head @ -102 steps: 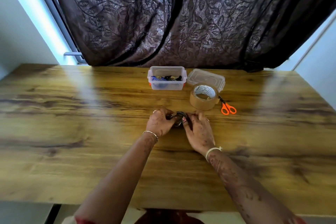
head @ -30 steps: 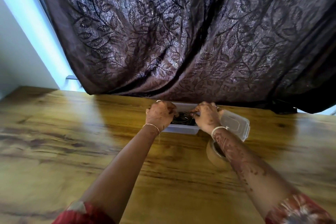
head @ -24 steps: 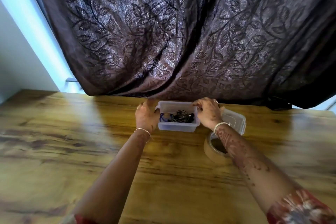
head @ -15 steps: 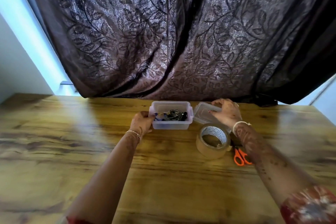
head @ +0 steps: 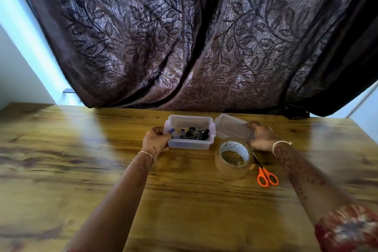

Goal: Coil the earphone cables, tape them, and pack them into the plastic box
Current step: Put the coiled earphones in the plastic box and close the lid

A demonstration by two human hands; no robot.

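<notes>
Head view, looking forward and down along both forearms. Nearest the camera, at lower right, a red patterned sleeve (head: 347,229) covered the right upper forearm; both forearms reached away over a wooden table (head: 61,170) with dark grain streaks.

Farther out on the right lay orange-handled scissors (head: 268,176), handles toward the viewer and blades pointing away. Just beside them on the left, a roll of brown packing tape (head: 233,157) lay flat with its core facing up.

Beyond the roll, the left hand (head: 156,141), a thin gold bracelet (head: 146,153) on its wrist, gripped the left end of the clear plastic box (head: 190,143), its fingers curled against the box wall. The box stood open-topped on the table, and the coiled earphone cables (head: 194,132) lay inside it as a dark bundle, with a blue piece at the left end.

Touching or just beside the box on its right lay the transparent lid (head: 231,129). The right hand (head: 262,137), with a white wristband (head: 281,143), held the lid's right end, fingers bent over its edge; how firmly could not be told.

Behind the table's far edge hung a dark brown curtain (head: 184,37) with a leaf pattern, with pale wall (head: 12,67) on its left.
</notes>
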